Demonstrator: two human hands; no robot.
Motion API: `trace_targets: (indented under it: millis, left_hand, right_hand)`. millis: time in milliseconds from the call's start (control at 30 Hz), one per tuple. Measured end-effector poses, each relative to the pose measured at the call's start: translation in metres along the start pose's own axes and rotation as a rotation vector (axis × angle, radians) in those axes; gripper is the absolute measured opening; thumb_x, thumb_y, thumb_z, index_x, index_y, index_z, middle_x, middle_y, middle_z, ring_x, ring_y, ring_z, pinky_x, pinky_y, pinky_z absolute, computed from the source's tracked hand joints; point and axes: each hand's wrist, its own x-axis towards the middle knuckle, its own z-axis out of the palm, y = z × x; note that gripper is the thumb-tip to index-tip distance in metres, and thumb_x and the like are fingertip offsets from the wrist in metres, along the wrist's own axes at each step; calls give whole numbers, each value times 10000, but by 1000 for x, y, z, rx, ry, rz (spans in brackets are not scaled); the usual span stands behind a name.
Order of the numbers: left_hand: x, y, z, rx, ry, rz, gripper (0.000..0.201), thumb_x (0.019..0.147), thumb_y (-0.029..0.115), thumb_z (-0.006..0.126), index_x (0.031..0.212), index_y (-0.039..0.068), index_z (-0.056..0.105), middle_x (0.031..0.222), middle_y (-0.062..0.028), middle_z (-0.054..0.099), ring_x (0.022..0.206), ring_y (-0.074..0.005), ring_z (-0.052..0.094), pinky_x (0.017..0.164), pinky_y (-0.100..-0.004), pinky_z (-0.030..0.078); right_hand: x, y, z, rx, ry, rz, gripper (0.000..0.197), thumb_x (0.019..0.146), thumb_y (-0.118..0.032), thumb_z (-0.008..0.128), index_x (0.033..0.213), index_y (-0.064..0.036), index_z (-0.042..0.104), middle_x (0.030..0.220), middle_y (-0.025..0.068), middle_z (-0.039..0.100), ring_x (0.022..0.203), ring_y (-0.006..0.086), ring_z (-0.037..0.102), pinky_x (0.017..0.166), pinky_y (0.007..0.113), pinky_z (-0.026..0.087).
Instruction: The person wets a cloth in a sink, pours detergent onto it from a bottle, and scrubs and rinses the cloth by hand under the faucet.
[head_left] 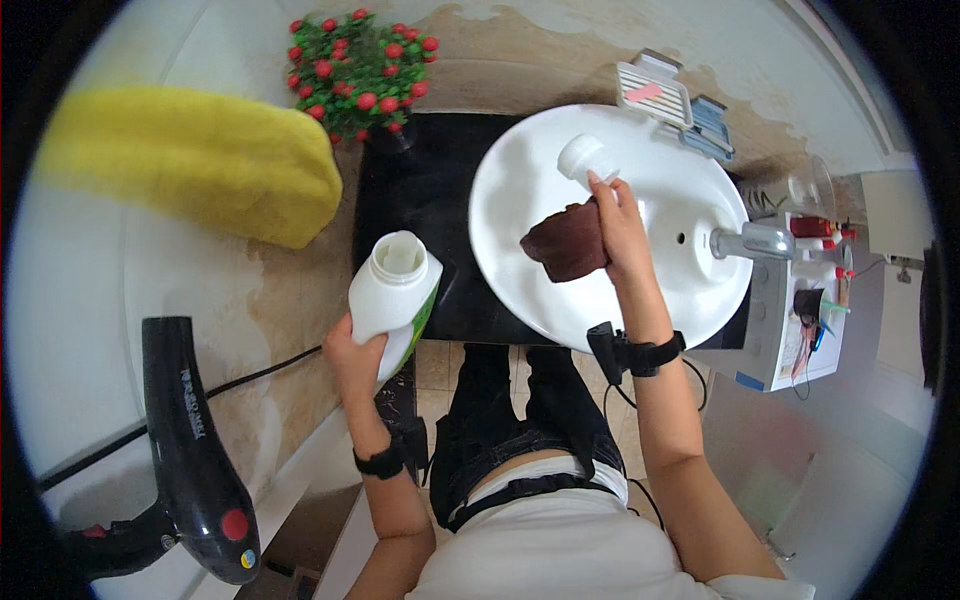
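Observation:
My left hand (357, 365) grips a white plastic bottle (385, 300) with a green label. The bottle's wide mouth is uncapped and faces up, just left of the black counter's front part. Over the white oval sink (520, 290), my right hand (625, 235) is closed on a bunched dark brown cloth (568, 243). A white cap (585, 160) sits at the fingertips of that same hand, apparently pinched there too. The fingers behind the cloth are partly hidden.
A chrome faucet (755, 241) rises at the sink's right. Soap dishes (655, 95) hang behind it. A potted plant with red flowers (365, 75) stands at the back left, near a yellow towel (200, 160). A black hair dryer (195, 450) hangs at left; a toiletries cabinet (800, 350) is at right.

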Motion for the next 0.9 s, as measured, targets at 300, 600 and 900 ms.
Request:
trace_targets:
  millis: [300, 600, 900]
  left_hand:
    - [-30, 110, -8, 156, -201, 117, 234, 593, 61, 597, 817, -7, 610, 667, -192, 585, 608, -206, 604, 567, -293, 441]
    - [-39, 172, 1, 367, -336, 224, 192, 610, 61, 544, 778, -16, 595, 659, -223, 553, 614, -354, 569, 542, -333, 440]
    - [-34, 184, 14, 533, -391, 316, 147, 618, 60, 533, 736, -10, 585, 680, -224, 550, 660, -384, 545, 557, -380, 445]
  right_hand:
    - [-15, 13, -14, 288, 50, 137, 389, 838, -282, 522, 1053, 18, 398, 841, 96, 516, 715, 139, 541, 598, 251, 460]
    - [-17, 23, -23, 368, 11, 201, 392, 843, -290, 516, 1058, 15, 396, 844, 95, 524, 709, 135, 536, 588, 243, 452]
    - [-22, 15, -27, 429, 5, 268, 338, 853, -288, 492, 1028, -8, 424, 838, 68, 528, 758, 145, 559, 660, 265, 470]
